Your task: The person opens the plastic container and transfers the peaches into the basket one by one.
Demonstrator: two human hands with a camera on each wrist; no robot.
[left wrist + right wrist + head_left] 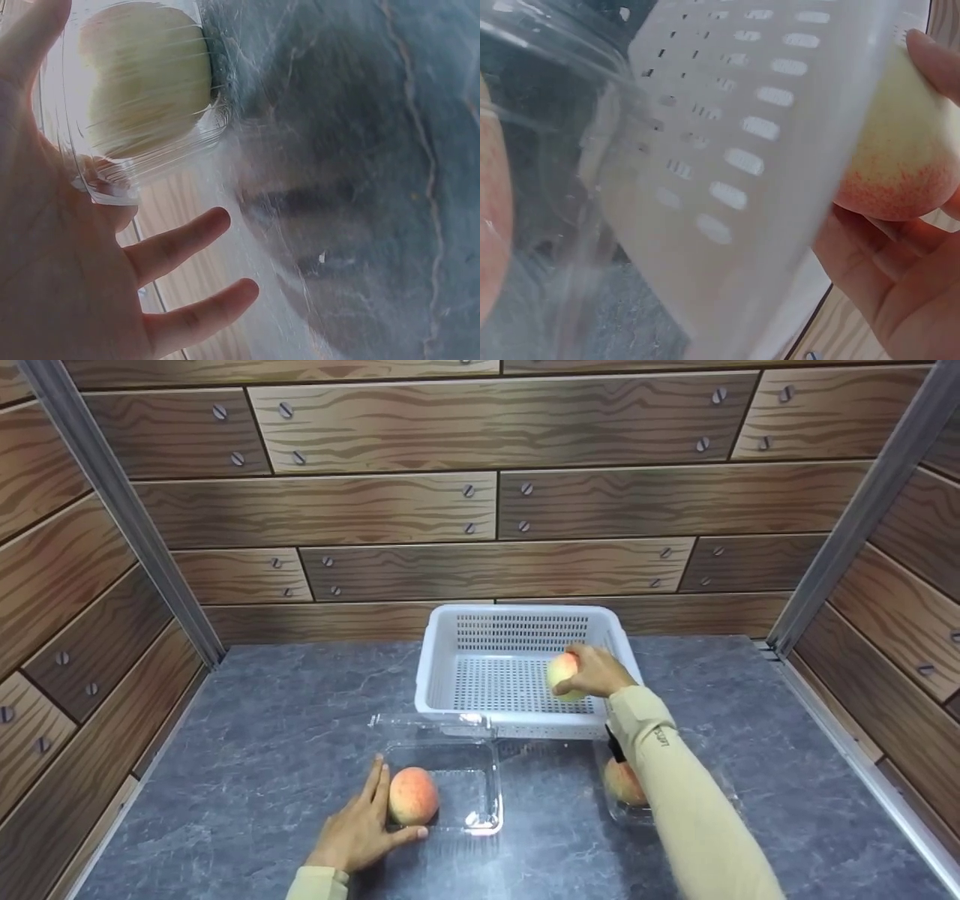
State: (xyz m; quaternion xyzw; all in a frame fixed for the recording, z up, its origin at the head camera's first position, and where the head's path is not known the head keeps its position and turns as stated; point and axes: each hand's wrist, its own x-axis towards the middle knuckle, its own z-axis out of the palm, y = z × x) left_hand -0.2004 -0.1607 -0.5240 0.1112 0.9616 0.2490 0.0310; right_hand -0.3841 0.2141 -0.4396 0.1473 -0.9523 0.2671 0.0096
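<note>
My right hand [596, 671] grips a yellow-and-red peach [564, 673] over the right part of the white perforated basket [426, 660]. In the right wrist view the held peach [904, 142] shows beyond the basket's wall. My left hand [360, 821] rests against the left side of an open clear plastic box [491, 795], with its fingers extended. Inside that box, at its left, sits another peach [413, 796]. The left wrist view shows this peach [146, 82] through the box's clear wall, with two fingers [184, 244] spread away from the box.
A second clear box [637, 815] with a peach [624, 782] in it stands to the right, partly hidden by my right forearm. The open box's lid [427, 721] extends toward the basket's front. Wood-patterned walls [397, 510] enclose the grey marbled table [262, 720].
</note>
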